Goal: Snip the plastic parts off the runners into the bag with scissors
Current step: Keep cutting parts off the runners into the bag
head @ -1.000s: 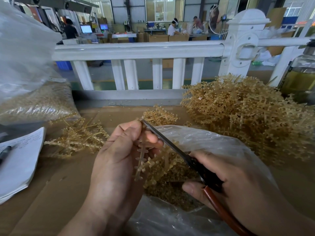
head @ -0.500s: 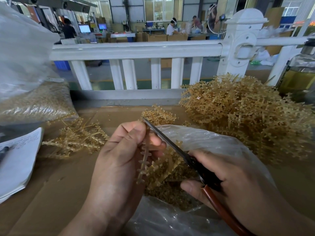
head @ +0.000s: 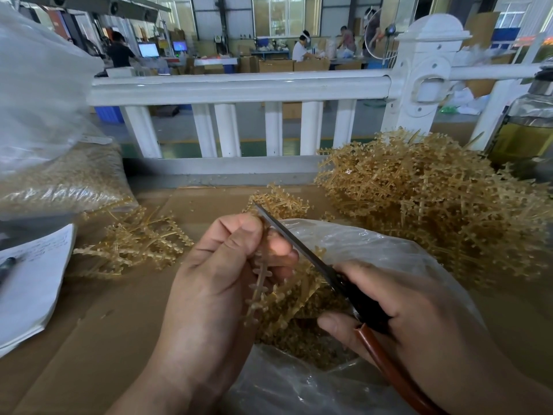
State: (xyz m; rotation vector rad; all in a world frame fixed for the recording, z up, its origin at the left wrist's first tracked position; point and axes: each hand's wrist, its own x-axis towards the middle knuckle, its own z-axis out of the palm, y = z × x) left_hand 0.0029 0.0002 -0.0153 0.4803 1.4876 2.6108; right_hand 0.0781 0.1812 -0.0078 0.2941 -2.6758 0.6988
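Your left hand (head: 215,283) pinches a tan runner (head: 259,280) between thumb and curled fingers, holding it upright over the mouth of the clear plastic bag (head: 374,244). Its stem, lined with little side stubs, hangs down below your thumb. Your right hand (head: 404,310) is curled round the handles of the scissors (head: 302,247), which are black at the pivot, with a red-brown handle running back toward your wrist. The dark blades slant up to the left beside your left thumb, and the tip pokes above your fingers; whether they are parted cannot be told. Cut parts (head: 302,342) lie heaped inside the bag, below both hands. A big pile of runners (head: 434,205) sits on the cardboard (head: 104,324) to your right. A smaller pile (head: 134,241) lies to your left, near a sheet of paper (head: 33,280).
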